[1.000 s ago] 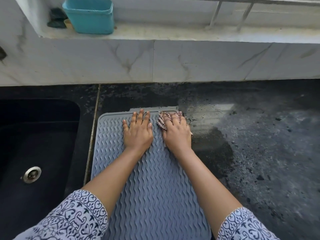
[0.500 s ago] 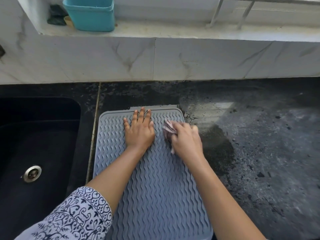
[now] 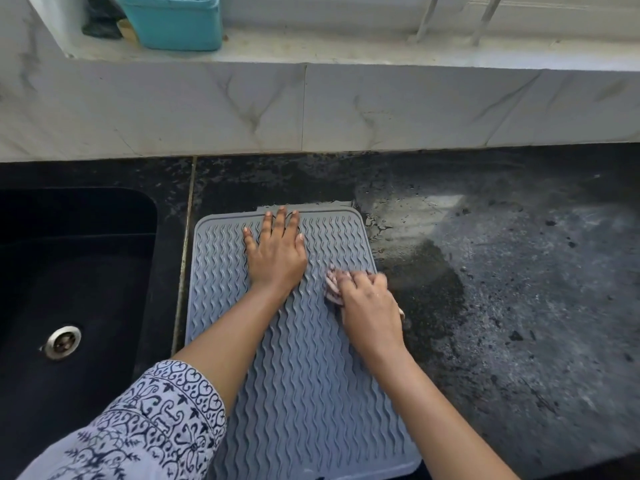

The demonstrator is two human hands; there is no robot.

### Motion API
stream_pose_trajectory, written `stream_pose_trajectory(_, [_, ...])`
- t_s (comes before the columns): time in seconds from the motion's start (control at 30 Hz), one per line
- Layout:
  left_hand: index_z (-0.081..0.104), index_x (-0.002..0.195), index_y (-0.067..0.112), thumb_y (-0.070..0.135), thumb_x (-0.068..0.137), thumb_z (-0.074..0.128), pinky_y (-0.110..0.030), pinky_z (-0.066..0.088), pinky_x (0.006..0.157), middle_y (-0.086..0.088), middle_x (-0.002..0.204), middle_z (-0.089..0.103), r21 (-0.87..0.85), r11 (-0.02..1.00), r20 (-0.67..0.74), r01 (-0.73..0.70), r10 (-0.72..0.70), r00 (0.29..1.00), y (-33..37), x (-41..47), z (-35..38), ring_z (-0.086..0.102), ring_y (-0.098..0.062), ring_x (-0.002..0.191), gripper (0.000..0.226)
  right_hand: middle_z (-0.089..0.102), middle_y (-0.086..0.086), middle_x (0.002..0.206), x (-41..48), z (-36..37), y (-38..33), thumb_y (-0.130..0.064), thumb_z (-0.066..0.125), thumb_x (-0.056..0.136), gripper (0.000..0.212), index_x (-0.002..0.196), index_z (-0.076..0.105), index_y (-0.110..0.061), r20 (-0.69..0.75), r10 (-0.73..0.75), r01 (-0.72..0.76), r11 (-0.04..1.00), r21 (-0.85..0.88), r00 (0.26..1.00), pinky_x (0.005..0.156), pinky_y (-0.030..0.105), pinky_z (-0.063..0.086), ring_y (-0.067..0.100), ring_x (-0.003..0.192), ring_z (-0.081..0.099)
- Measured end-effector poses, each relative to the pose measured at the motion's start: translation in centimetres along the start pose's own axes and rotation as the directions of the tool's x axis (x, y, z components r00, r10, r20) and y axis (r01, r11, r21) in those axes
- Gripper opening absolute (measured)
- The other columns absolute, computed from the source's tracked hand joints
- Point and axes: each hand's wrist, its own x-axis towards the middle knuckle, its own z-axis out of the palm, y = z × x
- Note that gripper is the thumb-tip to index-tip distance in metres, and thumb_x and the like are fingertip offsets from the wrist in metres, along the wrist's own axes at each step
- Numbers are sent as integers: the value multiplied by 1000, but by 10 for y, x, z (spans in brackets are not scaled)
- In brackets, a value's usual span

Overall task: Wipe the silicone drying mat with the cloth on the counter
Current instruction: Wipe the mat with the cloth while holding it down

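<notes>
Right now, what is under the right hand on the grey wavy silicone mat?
A crumpled pinkish cloth pokes out beyond the fingers of the right hand, pressed onto the grey wavy silicone mat. The hand covers the rest of the cloth.

Black sink [image 3: 74, 271] at left, steel drain [image 3: 63, 341] low in basin. Dark speckled countertop [image 3: 519, 306] stretches right, wet sheen near far centre. White marble backsplash [image 3: 311, 109] runs along far edge. On ledge [image 3: 346, 50] above, teal plastic tub [image 3: 173, 20] at far left; dark item just left of it, unclear. Two metal rods [image 3: 485, 19] at far right.
</notes>
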Motion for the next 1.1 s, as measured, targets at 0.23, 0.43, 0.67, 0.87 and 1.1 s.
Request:
stream_pose_trajectory(0.23, [12,152,31,39,99,21,-55,-6,115,5,161,6,1,1000,9,6,-6,1000,0,1,0,2,-17,148,53,54,4,123,45,-21,6,-12,47,90,40,130,50,-18,-30,150,-138,961,239,988,85,34,40,25,107,45])
stream_pose_trajectory(0.43, [15,151,31,39,99,22,-56,-4,114,6,160,8,15,1000,-17,11,-11,1000,0,1,2,4,-16,148,53,60,12,118,70,18,-2,-5,47,86,39,124,56,-10,-67,71,-67,996,59,995,82,43,44,35,105,48])
stream_pose_trajectory(0.67, [12,151,30,39,100,20,-57,-3,115,6,160,5,4,1000,9,3,-3,1000,0,0,0,1,-16,148,53,61,7,108,-57,-13,1,-2,64,76,41,116,58,-13,99,43,-52,994,97,994,68,36,51,27,88,52])
stream_pose_trajectory(0.87, [16,151,30,39,99,22,-57,-3,115,6,160,8,13,1000,-1,12,-12,1000,1,0,0,4,-17,148,53,52,6,131,55,-8,4,-11,45,91,39,130,50,-17,-79,128,-116,983,142,989,95,39,37,28,119,42])
stream_pose_trajectory(1.1, [15,151,31,40,100,21,-56,-3,115,6,160,8,23,1000,-2,9,-9,1000,1,1,2,4,-17,148,53,62,14,115,17,10,9,-1,56,80,35,114,61,-7,-90,35,-28,997,70,995,81,44,47,37,103,54])
